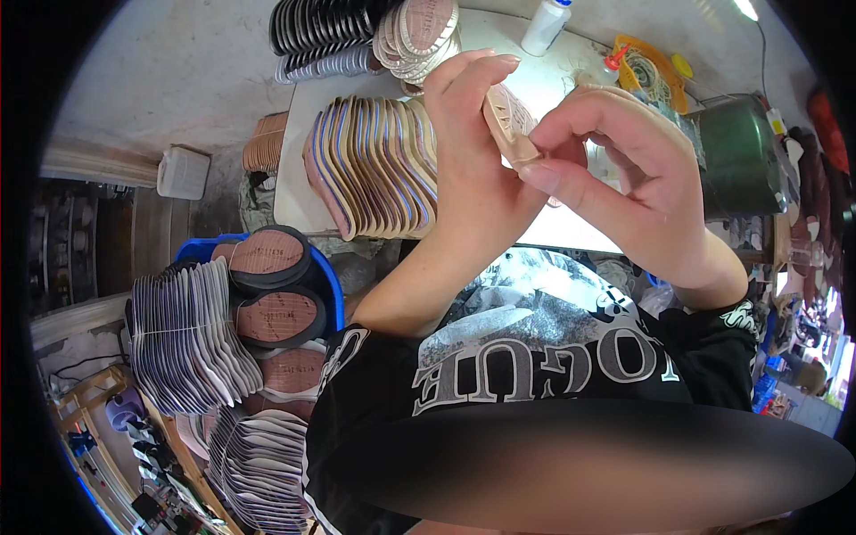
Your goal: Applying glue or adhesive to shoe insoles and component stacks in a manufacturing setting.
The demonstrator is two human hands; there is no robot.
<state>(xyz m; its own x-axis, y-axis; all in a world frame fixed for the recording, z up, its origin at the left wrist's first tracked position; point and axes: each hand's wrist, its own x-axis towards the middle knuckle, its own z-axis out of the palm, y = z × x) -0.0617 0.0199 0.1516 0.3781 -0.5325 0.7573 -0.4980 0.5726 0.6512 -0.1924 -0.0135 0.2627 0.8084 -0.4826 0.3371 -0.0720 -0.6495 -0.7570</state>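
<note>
- Left hand and right hand both pinch one beige insole, held up over the white worktop.
- Fingers closed on its edges, likely to flex or check it.
- Fanned insole row stands on edge beneath, easy to pick from.
- Blue bin with more at left.

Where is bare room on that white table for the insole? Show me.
Bare tabletop lies between the white bottle, the yellow tray and the raised insole held by both hands. The left part is crowded with the fanned insole row and the stacks behind it.
</note>
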